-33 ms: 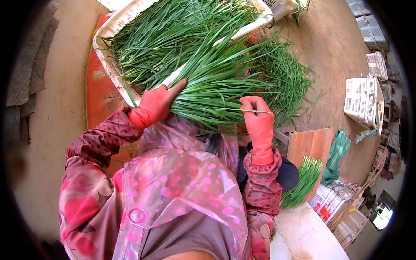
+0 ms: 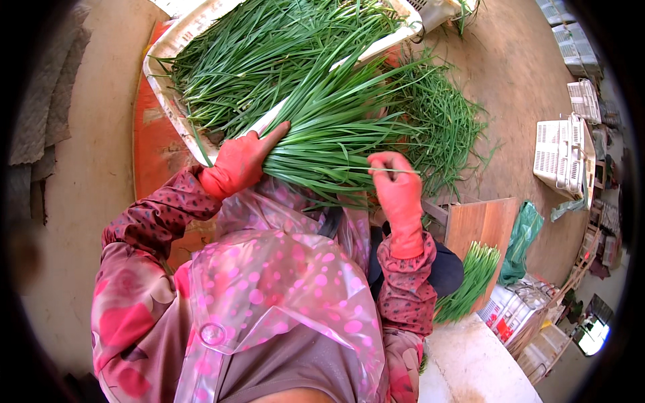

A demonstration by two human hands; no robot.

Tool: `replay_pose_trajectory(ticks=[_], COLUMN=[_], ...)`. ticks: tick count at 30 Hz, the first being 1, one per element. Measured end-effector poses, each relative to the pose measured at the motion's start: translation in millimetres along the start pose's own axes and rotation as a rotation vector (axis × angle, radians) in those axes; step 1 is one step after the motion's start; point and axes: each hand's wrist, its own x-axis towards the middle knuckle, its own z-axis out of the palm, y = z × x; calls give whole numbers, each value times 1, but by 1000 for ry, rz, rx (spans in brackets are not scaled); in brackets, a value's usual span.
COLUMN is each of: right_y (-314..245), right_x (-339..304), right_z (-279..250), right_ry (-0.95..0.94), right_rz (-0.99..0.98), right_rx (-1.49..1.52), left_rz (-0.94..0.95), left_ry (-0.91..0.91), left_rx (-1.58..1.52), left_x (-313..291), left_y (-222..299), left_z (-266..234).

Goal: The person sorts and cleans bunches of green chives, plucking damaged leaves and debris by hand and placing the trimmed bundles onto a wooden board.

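My left hand (image 2: 236, 163), in a red rubber glove, is closed round one end of a bunch of garlic chives (image 2: 329, 148). The long flat leaves fan out to the right above my lap, over a clear apron (image 2: 282, 282) with pink dots. At the right edge of the bunch, my gloved right hand (image 2: 398, 191) pinches a thin chive leaf between thumb and fingers. Behind the bunch stands a white plastic crate (image 2: 160, 91) heaped with more chives (image 2: 262, 64). The lower part of the bunch is partly hidden by my left hand.
Loose chive leaves (image 2: 447, 127) lie heaped right of the crate. To my right are a wooden board (image 2: 476, 228), an even bundle of chives (image 2: 470, 282), a green plastic bag (image 2: 521, 245) and a pale slab (image 2: 480, 356). White crates (image 2: 557, 151) stand farther right.
My right hand has shifted slightly left with the thin leaf still pinched. My left hand and the bunch have stayed in place.
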Motion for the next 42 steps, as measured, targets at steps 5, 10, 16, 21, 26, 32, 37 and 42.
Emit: replay_pose_trajectory(ticks=[5, 10, 16, 21, 26, 32, 37, 42], right_y=[2, -3, 14, 10, 6, 64, -13, 26], right_x=[-17, -10, -20, -14, 16, 20, 17, -19], right_z=[22, 50, 53, 17, 11, 41, -23, -14], right_ry=[-194, -90, -33, -3, -180, 20, 109, -72], right_rz=[-199, -344, -424, 142, 103, -502, -164, -263], right_rx=[-356, -556, -357, 186, -314, -477, 2, -149], left_rz=[-5, -17, -96, -102, -91, -58, -72, -67], left_ry=[-4, -35, -128, -91, -72, -59, -37, -1], left_rx=[11, 31, 80, 0, -9, -13, -31, -44], left_x=[0, 0, -14, -18, -19, -14, -21, -22], left_y=[0, 4, -14, -14, -16, -14, -23, -22], left_z=[0, -6, 1, 4, 6, 10, 15, 16])
